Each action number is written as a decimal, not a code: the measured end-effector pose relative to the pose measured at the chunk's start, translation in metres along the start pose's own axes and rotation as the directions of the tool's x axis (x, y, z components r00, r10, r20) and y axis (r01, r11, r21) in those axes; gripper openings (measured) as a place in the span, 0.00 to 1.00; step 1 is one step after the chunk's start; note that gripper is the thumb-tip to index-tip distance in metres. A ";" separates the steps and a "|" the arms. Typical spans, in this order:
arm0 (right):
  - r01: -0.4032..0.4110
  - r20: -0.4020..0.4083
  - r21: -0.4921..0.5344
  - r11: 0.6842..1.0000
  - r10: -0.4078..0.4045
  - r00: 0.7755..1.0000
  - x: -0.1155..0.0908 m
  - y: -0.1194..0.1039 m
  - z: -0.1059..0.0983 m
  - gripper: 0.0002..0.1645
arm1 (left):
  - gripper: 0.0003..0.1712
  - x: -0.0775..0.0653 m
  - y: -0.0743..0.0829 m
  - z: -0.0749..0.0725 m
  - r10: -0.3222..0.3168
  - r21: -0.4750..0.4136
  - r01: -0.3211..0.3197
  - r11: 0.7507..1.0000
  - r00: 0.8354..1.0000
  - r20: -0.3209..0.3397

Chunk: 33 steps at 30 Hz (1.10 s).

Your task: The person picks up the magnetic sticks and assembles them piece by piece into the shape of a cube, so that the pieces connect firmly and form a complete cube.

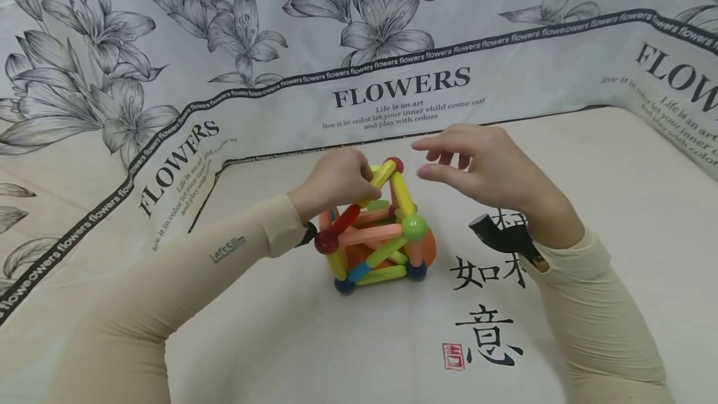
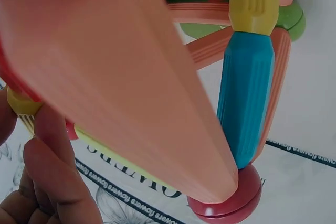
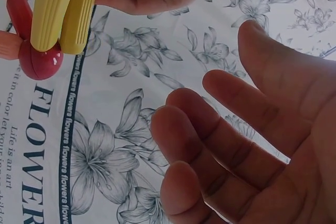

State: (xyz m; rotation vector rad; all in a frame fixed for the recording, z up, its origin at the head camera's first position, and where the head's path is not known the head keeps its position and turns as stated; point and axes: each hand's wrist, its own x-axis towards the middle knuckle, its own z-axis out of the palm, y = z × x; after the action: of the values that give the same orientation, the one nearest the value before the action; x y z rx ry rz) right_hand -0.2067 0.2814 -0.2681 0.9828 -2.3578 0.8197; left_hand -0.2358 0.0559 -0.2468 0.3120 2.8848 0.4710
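Observation:
A frame of coloured plastic building sticks and balls (image 1: pixel 370 234) stands on the cloth. My left hand (image 1: pixel 336 182) is at its top left and pinches a yellow stick (image 1: pixel 384 171) between thumb and finger. That stick meets a red ball (image 1: pixel 395 166) at the peak. In the left wrist view, a large salmon stick (image 2: pixel 126 77) covers much of the frame, with a blue stick (image 2: pixel 245 98) beside it. My right hand (image 1: pixel 477 167) hovers right of the peak, apart from it. Its fingers (image 3: pixel 178 129) are loosely bent and hold nothing.
A pale cloth with black characters (image 1: pixel 485 335) and a red seal print (image 1: pixel 453 356) lies under the frame. Behind rises a white flower-printed cloth (image 1: pixel 387 17). An orange piece (image 1: pixel 430 248) shows at the frame's right side. Each wrist wears a black camera mount (image 1: pixel 499 235).

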 end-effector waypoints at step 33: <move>0.375 -0.079 -0.269 0.887 -0.408 0.909 0.024 0.013 0.069 0.21 | 0.16 -0.027 -0.009 -0.011 0.170 -0.039 -0.174 0.984 0.982 -0.079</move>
State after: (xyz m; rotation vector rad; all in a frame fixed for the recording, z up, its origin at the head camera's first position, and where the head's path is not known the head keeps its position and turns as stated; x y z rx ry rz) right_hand -0.2441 0.2312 -0.3083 1.2004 -1.9876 0.4068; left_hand -0.2146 0.0381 -0.2349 0.5507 2.9279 0.5895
